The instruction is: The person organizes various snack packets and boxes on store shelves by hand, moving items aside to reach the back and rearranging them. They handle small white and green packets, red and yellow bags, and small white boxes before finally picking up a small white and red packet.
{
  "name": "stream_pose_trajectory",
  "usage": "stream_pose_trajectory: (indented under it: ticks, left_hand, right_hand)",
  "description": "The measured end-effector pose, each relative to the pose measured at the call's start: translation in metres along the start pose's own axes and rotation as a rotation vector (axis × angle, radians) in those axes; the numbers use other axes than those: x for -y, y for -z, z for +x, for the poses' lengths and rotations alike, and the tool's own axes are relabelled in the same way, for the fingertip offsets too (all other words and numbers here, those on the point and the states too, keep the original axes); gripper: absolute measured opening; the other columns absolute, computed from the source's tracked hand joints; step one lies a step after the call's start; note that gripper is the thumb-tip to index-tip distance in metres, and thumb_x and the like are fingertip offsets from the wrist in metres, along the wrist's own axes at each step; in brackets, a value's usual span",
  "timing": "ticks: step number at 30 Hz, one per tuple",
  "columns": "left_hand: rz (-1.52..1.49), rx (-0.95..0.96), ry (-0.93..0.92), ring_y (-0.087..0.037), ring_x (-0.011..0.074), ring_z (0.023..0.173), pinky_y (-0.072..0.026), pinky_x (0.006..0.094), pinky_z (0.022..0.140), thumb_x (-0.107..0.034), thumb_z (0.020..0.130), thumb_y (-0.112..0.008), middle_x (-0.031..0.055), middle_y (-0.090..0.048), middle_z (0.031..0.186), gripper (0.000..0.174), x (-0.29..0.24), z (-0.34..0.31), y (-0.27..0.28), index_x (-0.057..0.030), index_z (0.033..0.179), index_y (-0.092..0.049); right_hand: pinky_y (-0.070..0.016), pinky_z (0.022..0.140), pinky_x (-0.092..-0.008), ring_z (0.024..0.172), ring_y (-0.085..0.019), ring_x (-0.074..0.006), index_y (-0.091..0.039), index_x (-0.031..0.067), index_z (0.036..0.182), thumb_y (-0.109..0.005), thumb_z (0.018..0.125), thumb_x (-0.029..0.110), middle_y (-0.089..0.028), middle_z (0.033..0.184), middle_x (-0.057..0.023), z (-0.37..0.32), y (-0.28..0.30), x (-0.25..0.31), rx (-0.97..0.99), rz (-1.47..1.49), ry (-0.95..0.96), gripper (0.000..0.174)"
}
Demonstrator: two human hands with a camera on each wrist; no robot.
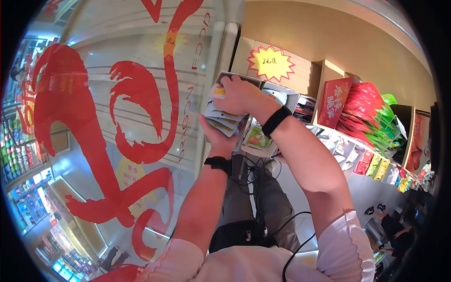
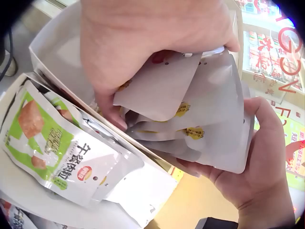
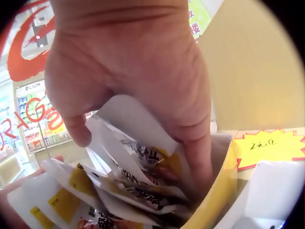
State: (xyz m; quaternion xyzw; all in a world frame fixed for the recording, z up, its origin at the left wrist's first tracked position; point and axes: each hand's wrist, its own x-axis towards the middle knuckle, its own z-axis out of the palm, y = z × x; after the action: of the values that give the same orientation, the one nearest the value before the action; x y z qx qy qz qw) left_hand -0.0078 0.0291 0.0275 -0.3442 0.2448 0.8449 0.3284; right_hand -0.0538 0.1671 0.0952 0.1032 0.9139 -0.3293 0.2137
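Observation:
A bundle of flat white snack packets (image 1: 221, 121) with yellow marks stands partly out of a white cardboard box (image 2: 62, 43). My left hand (image 1: 220, 140) holds the near, lower end of the bundle, thumb up along the window side. Over the far end, my right hand (image 1: 242, 95) reaches down into the box and grips packets between thumb and fingers. Dark print and yellow patches show on the packets (image 3: 143, 162) under the right palm. Some fingertips are hidden among the packets and behind the box wall.
Beside the box, another open box holds green-and-white snack packets (image 2: 57, 148). A yellow starburst price tag (image 1: 271, 62) is behind. Red and green packets (image 1: 364, 110) fill a bin at the right. Glass with red lettering (image 1: 155, 141) closes off the left; black cables (image 1: 256, 174) hang below.

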Motion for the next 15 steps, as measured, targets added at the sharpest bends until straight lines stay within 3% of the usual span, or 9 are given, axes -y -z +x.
stream_pose_trajectory:
  ticks: [4, 6, 7, 9, 12, 15]
  left_hand:
    - [-0.017, 0.020, -0.017, -0.041, 0.0291, 0.129, -0.0337, 0.0540, 0.104, -0.081, 0.083, -0.035, 0.0051, -0.043, 0.143, 0.083, 0.005, 0.013, -0.016, -0.0250, 0.144, -0.038]
    - [0.020, 0.041, -0.021, -0.040, 0.0280, 0.132, -0.0331, 0.0515, 0.106, -0.081, 0.083, -0.035, 0.0060, -0.042, 0.144, 0.085, 0.005, 0.022, -0.019, -0.0228, 0.144, -0.038]
    - [0.021, 0.051, -0.023, -0.040, 0.0280, 0.132, -0.0331, 0.0515, 0.106, -0.081, 0.083, -0.035, 0.0060, -0.042, 0.144, 0.085, 0.004, 0.026, -0.022, -0.0228, 0.144, -0.038]
    - [-0.007, 0.145, 0.004, -0.039, 0.0267, 0.134, -0.0323, 0.0500, 0.108, -0.082, 0.082, -0.036, 0.0070, -0.041, 0.146, 0.089, 0.006, 0.030, -0.021, -0.0197, 0.145, -0.038]
    - [0.123, 0.261, -0.053, -0.038, 0.0254, 0.136, -0.0320, 0.0492, 0.109, -0.081, 0.084, -0.034, 0.0071, -0.041, 0.147, 0.087, 0.011, 0.044, -0.027, -0.0187, 0.145, -0.037]
    - [0.207, 0.189, 0.055, -0.041, 0.0231, 0.133, -0.0352, 0.0437, 0.107, -0.078, 0.086, -0.039, 0.0059, -0.046, 0.142, 0.083, 0.010, 0.043, -0.038, -0.0157, 0.139, -0.044]
  right_hand:
    - [-0.0494, 0.091, -0.0443, 0.107, -0.059, -0.0414, -0.050, -0.0030, 0.124, -0.062, 0.078, 0.045, -0.059, 0.115, -0.0257, -0.003, -0.001, -0.007, -0.125, 0.023, 0.045, 0.067]
    - [-0.0495, 0.090, -0.0436, 0.106, -0.060, -0.0375, -0.057, 0.0002, 0.117, -0.062, 0.079, 0.044, -0.060, 0.116, -0.0210, 0.001, -0.004, -0.011, -0.096, -0.144, -0.129, 0.057]
    - [-0.0495, 0.090, -0.0436, 0.106, -0.060, -0.0375, -0.057, 0.0002, 0.117, -0.062, 0.079, 0.044, -0.060, 0.116, -0.0210, 0.003, -0.010, -0.017, -0.106, -0.147, -0.128, 0.057]
    - [-0.0469, 0.090, -0.0424, 0.106, -0.059, -0.0330, -0.060, 0.0012, 0.112, -0.062, 0.080, 0.037, -0.063, 0.112, -0.0179, -0.003, -0.020, -0.021, -0.368, -0.337, 0.023, 0.048]
    - [-0.0467, 0.090, -0.0468, 0.109, -0.057, -0.0319, -0.060, 0.0012, 0.111, -0.060, 0.085, 0.030, -0.064, 0.106, -0.0166, -0.008, -0.013, -0.021, -0.491, -0.393, 0.033, 0.038]
    - [-0.0488, 0.084, -0.0450, 0.106, -0.060, -0.0307, -0.060, 0.0036, 0.110, -0.060, 0.087, 0.025, -0.065, 0.101, -0.0145, -0.005, -0.018, -0.036, -0.575, -0.392, 0.072, 0.031]
